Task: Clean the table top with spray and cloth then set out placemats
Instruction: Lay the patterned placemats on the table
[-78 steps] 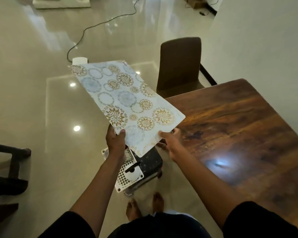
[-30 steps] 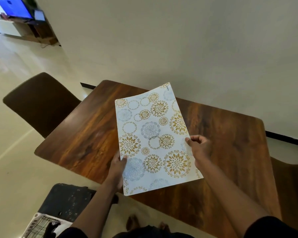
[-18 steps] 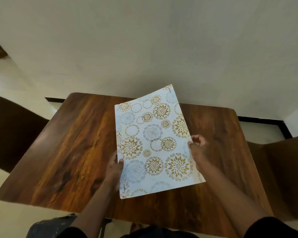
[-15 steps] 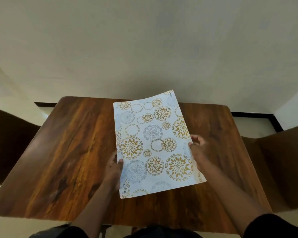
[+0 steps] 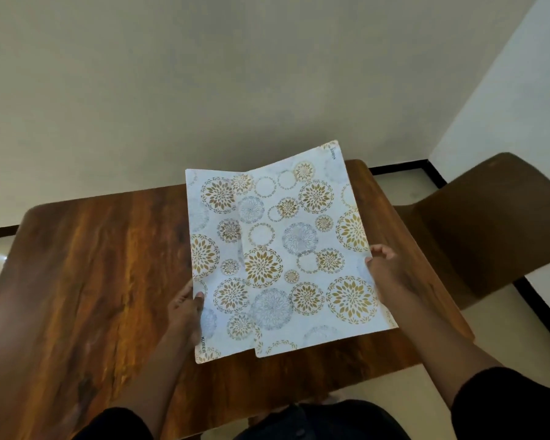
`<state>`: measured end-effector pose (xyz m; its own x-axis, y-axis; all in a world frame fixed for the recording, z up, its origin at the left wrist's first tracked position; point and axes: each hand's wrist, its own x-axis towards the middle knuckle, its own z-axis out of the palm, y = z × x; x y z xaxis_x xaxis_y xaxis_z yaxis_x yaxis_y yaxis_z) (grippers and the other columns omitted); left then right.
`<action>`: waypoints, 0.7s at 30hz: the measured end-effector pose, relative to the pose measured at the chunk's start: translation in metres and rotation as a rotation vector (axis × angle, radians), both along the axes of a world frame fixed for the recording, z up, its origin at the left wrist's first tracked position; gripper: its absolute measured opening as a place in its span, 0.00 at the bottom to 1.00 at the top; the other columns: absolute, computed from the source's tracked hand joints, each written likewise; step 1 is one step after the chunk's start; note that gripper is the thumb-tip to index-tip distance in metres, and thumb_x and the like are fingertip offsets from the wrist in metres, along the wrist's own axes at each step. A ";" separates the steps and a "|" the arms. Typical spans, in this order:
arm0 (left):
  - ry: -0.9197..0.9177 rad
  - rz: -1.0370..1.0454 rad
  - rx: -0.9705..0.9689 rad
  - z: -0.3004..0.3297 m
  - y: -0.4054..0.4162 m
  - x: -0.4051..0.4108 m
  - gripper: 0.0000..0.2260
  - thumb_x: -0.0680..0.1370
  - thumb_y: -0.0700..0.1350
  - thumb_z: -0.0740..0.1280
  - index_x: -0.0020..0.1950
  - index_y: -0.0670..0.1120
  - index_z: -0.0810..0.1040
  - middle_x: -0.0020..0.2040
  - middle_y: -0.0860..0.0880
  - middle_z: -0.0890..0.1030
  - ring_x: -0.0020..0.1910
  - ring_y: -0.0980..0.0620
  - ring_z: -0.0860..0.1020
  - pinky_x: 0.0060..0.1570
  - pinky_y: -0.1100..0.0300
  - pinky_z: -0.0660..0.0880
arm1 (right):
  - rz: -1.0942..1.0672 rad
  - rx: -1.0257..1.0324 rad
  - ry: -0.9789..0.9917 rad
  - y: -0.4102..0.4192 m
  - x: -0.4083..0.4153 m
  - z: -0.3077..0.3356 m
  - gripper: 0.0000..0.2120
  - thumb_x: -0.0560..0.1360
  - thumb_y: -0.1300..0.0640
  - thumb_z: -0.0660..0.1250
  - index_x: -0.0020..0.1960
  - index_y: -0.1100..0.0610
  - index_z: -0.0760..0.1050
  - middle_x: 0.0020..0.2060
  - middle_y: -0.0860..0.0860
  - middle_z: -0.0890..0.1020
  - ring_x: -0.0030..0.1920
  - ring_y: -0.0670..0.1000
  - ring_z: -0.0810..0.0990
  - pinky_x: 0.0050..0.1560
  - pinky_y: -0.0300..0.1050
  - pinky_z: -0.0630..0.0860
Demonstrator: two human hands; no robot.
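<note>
Overhead, left hand point(image 5: 185, 308) grips lower placemat point(image 5: 208, 249), right hand point(image 5: 383, 271) grips upper placemat point(image 5: 302, 265), above table point(image 5: 86, 265)

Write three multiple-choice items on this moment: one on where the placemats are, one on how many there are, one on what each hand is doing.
1. Where are the placemats?
A. Held over the wooden table
B. Draped on the chair
C. On the floor

2. How many placemats show?
A. One
B. Two, overlapping
C. Four

3. What are the hands doing?
A. Both hang free
B. Only the right hand holds
C. Left hand and right hand each grip a side edge

Answers: 1 A, the table top shows beneath them. 2 B, a second mat's edge sticks out at the left from under the upper one. 3 C, the fingers of each hand wrap an edge.
</note>
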<state>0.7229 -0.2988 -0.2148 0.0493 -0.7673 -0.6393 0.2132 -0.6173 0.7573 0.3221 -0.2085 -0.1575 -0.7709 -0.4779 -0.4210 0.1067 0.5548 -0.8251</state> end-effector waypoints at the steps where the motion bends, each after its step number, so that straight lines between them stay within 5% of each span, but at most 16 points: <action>1: 0.003 0.000 -0.001 0.002 0.000 0.000 0.20 0.88 0.32 0.58 0.78 0.45 0.75 0.63 0.44 0.84 0.60 0.38 0.83 0.61 0.38 0.81 | -0.017 0.008 0.018 0.005 -0.009 -0.002 0.09 0.82 0.63 0.64 0.57 0.51 0.79 0.50 0.51 0.83 0.45 0.52 0.82 0.38 0.44 0.75; 4: -0.001 -0.008 -0.007 0.004 0.002 -0.003 0.20 0.88 0.32 0.58 0.78 0.46 0.75 0.63 0.45 0.84 0.56 0.42 0.85 0.52 0.45 0.85 | -0.058 0.017 0.069 0.017 -0.036 0.002 0.11 0.82 0.64 0.63 0.58 0.52 0.80 0.53 0.52 0.82 0.45 0.50 0.80 0.38 0.43 0.74; 9: -0.032 -0.013 0.016 0.015 -0.005 0.002 0.22 0.88 0.34 0.59 0.81 0.48 0.72 0.68 0.41 0.82 0.63 0.36 0.82 0.57 0.39 0.83 | -0.112 0.013 0.132 0.025 -0.085 0.013 0.11 0.80 0.65 0.63 0.55 0.53 0.80 0.54 0.51 0.81 0.45 0.48 0.79 0.44 0.45 0.76; 16: -0.027 0.003 0.020 0.034 -0.008 0.010 0.21 0.88 0.34 0.59 0.79 0.49 0.75 0.69 0.43 0.82 0.61 0.39 0.84 0.43 0.46 0.88 | -0.164 0.053 0.156 0.039 -0.172 0.018 0.12 0.80 0.64 0.64 0.55 0.50 0.80 0.55 0.52 0.82 0.53 0.55 0.81 0.55 0.52 0.81; 21: 0.002 0.013 -0.006 0.042 0.008 -0.035 0.20 0.87 0.32 0.58 0.76 0.46 0.76 0.68 0.42 0.83 0.62 0.38 0.83 0.46 0.49 0.87 | -0.121 0.059 0.114 0.036 -0.207 0.005 0.11 0.79 0.65 0.64 0.53 0.50 0.79 0.55 0.54 0.82 0.54 0.57 0.81 0.55 0.52 0.80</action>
<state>0.6878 -0.2909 -0.1727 0.0580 -0.7707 -0.6346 0.2231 -0.6095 0.7607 0.1153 -0.1730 -0.1525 -0.8657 -0.3553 -0.3527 0.0839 0.5916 -0.8018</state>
